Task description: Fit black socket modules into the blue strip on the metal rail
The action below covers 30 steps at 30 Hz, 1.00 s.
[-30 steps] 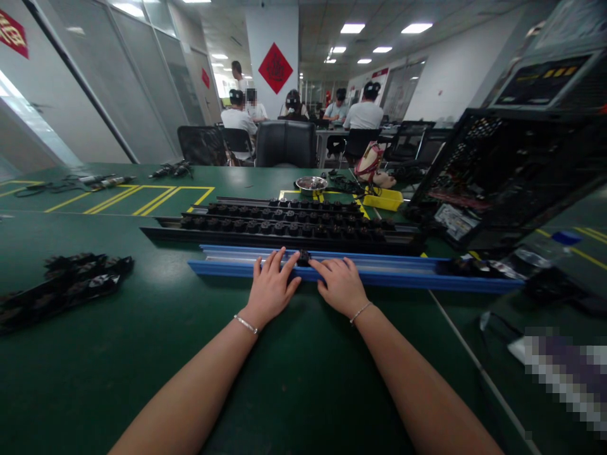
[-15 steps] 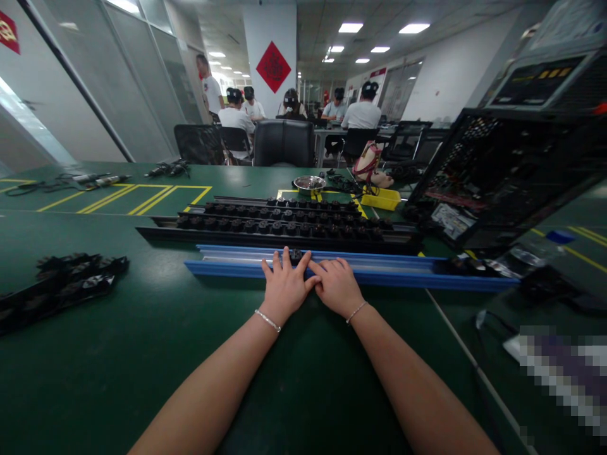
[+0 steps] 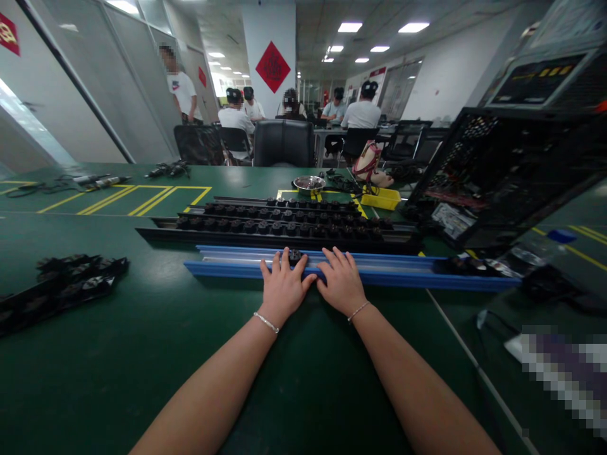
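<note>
A long blue rail (image 3: 398,262) with a channel along it lies across the green table in front of me. Inside the channel sits a small black socket-like piece (image 3: 294,255), partly hidden by my fingers. My left hand (image 3: 283,284) rests over the rail with its fingers spread, the index finger at the black piece and the thumb pointing right. To its right, my right hand (image 3: 342,283) lies over the rail's near edge, fingers stretched out and apart, holding nothing. More black pieces (image 3: 467,265) lie at the rail's right end.
Behind the blue rail are several black rails (image 3: 227,237) holding rows of black pieces. A metal bowl (image 3: 310,184) and a yellow tray (image 3: 382,199) stand farther back. An open computer case (image 3: 512,170) is at right, black strips (image 3: 61,284) at left. People sit beyond.
My right hand has drawn away from the left and its fingers have spread out over the rail. My left hand has barely shifted. A standing person in the background has moved left.
</note>
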{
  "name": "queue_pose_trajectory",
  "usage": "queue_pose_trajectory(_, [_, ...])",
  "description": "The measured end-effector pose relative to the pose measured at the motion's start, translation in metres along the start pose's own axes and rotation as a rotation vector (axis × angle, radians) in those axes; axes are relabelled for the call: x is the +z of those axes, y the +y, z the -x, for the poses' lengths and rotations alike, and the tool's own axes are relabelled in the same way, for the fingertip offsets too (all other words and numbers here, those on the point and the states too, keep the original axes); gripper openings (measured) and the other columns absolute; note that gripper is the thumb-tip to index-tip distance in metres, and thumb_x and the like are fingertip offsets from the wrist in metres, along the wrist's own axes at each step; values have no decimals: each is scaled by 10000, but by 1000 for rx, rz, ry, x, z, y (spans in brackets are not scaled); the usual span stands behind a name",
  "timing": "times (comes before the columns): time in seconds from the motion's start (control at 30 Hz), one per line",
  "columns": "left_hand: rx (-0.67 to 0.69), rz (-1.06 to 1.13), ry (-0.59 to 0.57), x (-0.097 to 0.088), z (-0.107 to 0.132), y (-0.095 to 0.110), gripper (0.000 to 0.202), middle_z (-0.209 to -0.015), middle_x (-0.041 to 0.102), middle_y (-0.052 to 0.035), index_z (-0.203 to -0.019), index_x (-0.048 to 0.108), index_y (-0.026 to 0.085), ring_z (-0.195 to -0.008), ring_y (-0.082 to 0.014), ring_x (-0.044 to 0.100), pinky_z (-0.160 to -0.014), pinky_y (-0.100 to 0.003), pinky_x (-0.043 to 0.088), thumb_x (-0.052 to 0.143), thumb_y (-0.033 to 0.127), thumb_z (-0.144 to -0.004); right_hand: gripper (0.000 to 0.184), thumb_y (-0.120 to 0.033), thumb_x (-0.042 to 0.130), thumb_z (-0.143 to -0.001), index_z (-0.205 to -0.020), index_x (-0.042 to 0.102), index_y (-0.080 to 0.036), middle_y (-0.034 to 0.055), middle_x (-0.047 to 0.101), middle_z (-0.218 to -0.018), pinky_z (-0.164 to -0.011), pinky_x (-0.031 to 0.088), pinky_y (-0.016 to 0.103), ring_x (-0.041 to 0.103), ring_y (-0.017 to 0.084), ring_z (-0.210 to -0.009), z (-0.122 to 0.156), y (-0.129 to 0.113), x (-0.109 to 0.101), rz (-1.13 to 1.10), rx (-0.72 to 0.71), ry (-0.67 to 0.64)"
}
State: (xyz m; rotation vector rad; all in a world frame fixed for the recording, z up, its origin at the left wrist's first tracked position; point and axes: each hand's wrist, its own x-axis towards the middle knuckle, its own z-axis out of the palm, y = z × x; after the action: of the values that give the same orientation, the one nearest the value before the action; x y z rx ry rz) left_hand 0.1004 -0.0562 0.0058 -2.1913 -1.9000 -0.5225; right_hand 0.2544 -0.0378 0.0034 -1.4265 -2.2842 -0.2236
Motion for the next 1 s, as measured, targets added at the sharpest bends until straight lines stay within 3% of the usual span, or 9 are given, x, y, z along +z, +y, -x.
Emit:
queue_pose_trajectory(0.4, [-15,-5,53,-2,-1,-11,449,-1381,449,-106,-1289,484,351,-1275,-306,373,-1045,-613,162,295,473,-900,267,-279,535,-777,-1014,624,-193,116,439,-1383,-1047,211,506,334,305,-1286,0,0,0,22,-8,-20])
queue_pose_trajectory(1.0, [-68,23,133,-3,-3,-28,398,-1312,530,-91,-1161,608,338,-1254,-294,421,-1065,-599,129,322,434,-901,273,-299,540,-771,-1008,621,-190,114,448,-1376,-1035,244,497,345,311,-1284,0,1,-1,13,-11,-16])
